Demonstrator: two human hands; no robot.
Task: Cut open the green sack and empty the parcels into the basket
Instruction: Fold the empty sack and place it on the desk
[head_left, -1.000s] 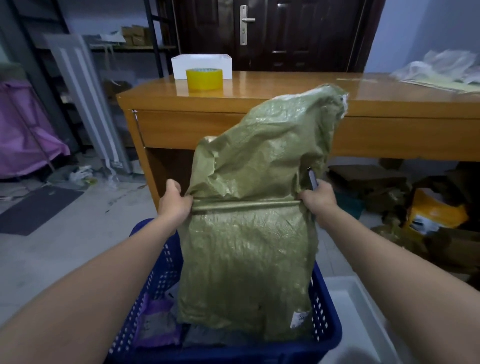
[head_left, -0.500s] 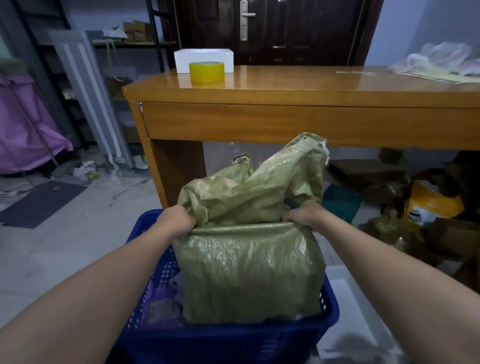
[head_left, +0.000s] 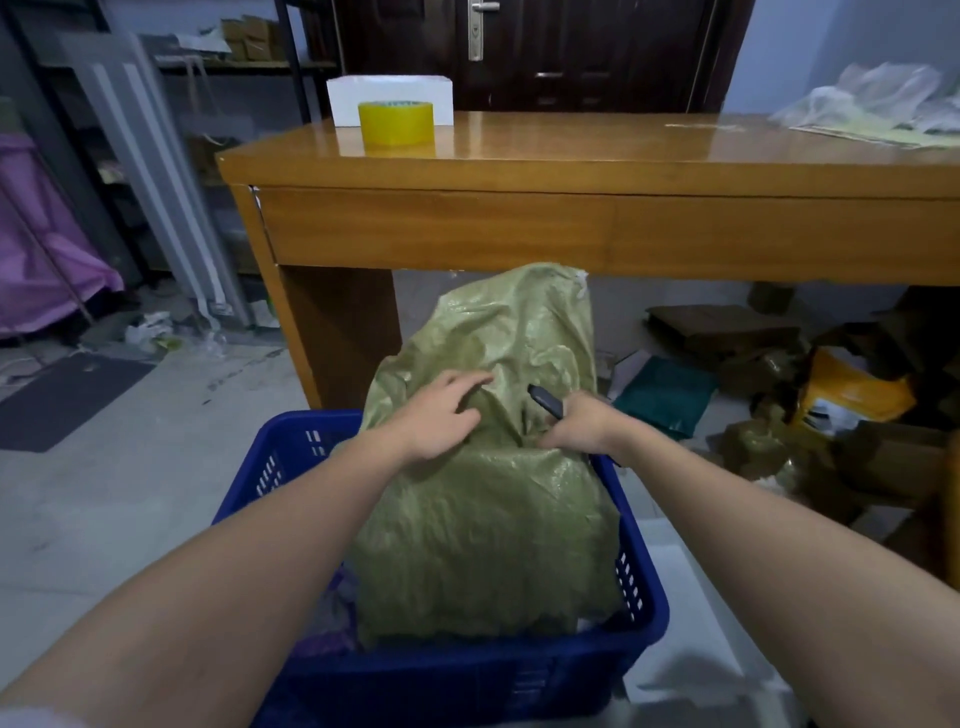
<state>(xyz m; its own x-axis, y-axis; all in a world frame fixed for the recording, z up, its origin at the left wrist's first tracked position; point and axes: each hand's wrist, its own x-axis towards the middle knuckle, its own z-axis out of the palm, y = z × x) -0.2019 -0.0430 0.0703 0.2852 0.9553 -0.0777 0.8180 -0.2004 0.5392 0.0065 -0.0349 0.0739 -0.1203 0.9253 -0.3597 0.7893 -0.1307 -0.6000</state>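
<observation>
Standing in the blue basket (head_left: 636, 587) just this side of the tabletop (head_left: 571, 150), the green sack (head_left: 488, 519) slumps with its top crumpled and folded over. Left hand (head_left: 441, 415) lies flat on the upper fold, fingers spread, gripping nothing. Right hand (head_left: 582, 428) is clenched round a dark cutter (head_left: 545, 400), blade end pointing at the sack. That woven plastic looks thin, limp and slick; it will likely slide under a flat palm, so bunch a fold or pinch a corner.
</observation>
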